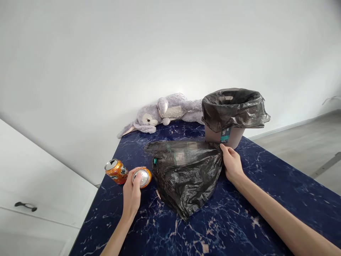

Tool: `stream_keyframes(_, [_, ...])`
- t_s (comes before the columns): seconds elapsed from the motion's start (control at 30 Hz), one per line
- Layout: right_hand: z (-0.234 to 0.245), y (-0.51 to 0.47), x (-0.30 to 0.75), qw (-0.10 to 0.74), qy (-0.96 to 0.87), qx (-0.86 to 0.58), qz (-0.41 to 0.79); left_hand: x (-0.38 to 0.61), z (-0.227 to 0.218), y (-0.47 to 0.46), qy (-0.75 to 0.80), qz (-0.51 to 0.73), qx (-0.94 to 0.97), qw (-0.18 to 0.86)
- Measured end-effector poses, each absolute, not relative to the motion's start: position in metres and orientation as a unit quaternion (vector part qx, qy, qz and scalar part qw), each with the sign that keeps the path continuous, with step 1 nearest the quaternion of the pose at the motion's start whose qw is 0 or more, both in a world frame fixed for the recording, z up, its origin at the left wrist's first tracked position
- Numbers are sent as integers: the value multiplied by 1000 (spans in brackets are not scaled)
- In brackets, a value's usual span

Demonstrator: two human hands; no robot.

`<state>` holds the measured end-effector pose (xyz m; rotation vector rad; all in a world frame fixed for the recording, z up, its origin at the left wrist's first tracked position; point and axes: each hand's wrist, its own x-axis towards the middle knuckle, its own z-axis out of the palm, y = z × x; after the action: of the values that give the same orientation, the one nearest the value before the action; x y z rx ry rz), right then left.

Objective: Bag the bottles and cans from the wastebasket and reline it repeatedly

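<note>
My left hand [134,188] is closed around an orange drink can [144,177], its silver top facing up. Just left of it a second orange can [116,171] with an opened top stands slightly tilted in view. A black plastic garbage bag [189,174] lies spread on the table, and my right hand [232,161] pinches its right edge. Through the thin plastic shows something pale and greenish inside; a small green cap [155,161] pokes out at the bag's left side.
Behind the bag stands a brownish trash bin [211,136] lined with a black bag [234,119]. A lilac plush rabbit [173,108] lies along the wall. The dark blue marbled table [165,238] has a white cabinet [39,177] at its left.
</note>
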<state>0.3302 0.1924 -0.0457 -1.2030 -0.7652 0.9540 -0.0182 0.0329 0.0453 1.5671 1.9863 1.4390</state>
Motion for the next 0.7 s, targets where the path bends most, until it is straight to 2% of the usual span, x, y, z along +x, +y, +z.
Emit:
stream_keyframes(0.17, [-46,193,330,649,-344,-534,419,-27,40,36,708,487,503,90])
stream_keyframes(0.47, [-44,190,329,648,-341,-531,427,-26,41,40,759,403,508,53])
stream_keyframes(0.7, [-44,191,327,649,-339,-525,434,-21,35,40,725,447,525,3])
